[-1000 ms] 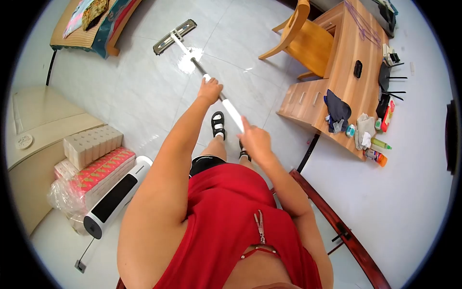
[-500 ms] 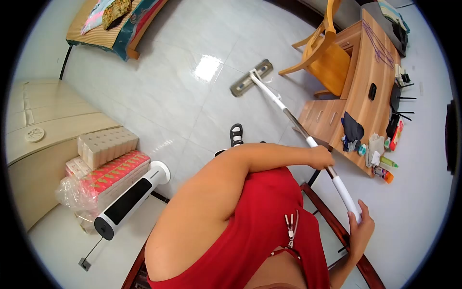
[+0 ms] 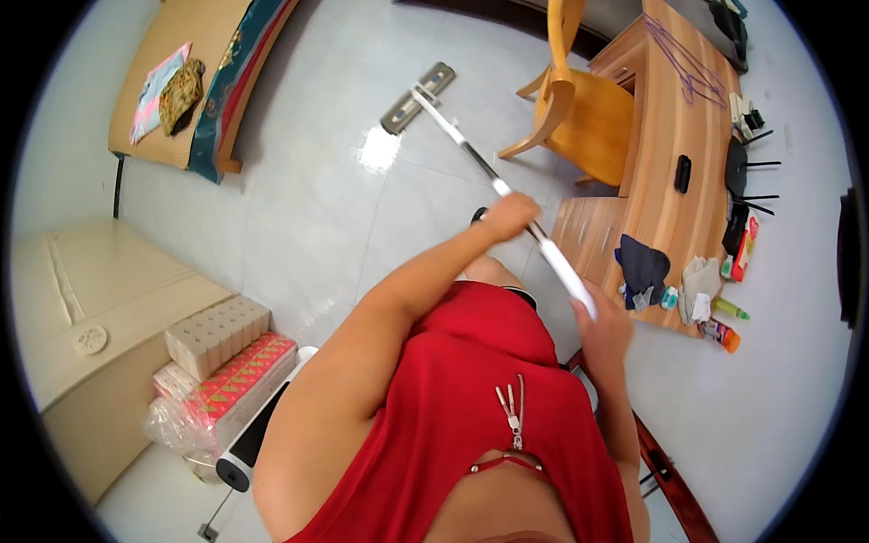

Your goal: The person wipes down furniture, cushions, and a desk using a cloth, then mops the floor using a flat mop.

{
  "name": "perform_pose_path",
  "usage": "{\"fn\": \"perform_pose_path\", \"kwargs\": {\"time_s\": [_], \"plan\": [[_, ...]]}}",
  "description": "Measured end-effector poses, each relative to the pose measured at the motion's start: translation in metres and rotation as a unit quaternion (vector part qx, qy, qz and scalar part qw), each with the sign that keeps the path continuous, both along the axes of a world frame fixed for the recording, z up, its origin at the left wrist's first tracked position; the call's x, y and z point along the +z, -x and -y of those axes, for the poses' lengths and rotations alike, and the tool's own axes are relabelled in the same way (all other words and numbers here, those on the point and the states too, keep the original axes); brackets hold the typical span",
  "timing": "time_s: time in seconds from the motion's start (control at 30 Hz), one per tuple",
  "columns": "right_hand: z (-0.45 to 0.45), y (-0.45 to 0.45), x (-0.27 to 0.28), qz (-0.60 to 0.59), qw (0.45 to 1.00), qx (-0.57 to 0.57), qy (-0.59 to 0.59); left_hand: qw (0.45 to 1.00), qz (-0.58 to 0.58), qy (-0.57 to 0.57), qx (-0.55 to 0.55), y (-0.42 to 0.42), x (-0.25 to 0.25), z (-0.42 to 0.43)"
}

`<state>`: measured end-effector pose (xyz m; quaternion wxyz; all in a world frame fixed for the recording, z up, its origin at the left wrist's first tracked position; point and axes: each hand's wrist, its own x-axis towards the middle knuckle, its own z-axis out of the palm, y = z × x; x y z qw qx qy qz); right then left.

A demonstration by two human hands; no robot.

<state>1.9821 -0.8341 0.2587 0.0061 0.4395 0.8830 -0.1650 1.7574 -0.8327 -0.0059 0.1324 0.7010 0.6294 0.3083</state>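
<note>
A flat mop with a white and silver handle (image 3: 566,271) runs diagonally across the middle of the view. Its rectangular grey mop head (image 3: 418,98) lies on the tiled floor near the chair. My left hand (image 3: 511,219) is closed around the handle's middle, on the metal section. Higher up, my right hand (image 3: 605,330) grips the white top end, with some of its fingers hidden behind the handle.
To the right of the mop head stands a wooden chair (image 3: 593,122), tucked towards a wooden desk (image 3: 656,172) holding hangers, a router and bottles. A bed (image 3: 136,100) is at upper left. Tissue packs (image 3: 240,380) and a tower-shaped appliance (image 3: 249,443) are lower left.
The mop has been pushed forward and to the left, its head sliding further from my body. Both hands have moved forward and left with the handle, and my view has shifted.
</note>
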Motion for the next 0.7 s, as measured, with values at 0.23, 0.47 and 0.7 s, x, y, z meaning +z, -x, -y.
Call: {"fn": "perform_pose_path", "kwargs": {"time_s": [0.23, 0.47, 0.7], "plan": [[-0.073, 0.159, -0.083, -0.014, 0.987, 0.160, -0.002, 0.942, -0.112, 0.116, 0.294, 0.150, -0.021, -0.038], [-0.101, 0.138, -0.043, 0.035, 0.993, 0.079, 0.076, 0.980, -0.066, 0.129, 0.134, 0.148, -0.018, -0.076], [-0.084, 0.078, 0.101, 0.107, 0.994, 0.020, 0.013, 0.973, 0.130, -0.009, -0.192, 0.067, 0.064, -0.098]]}}
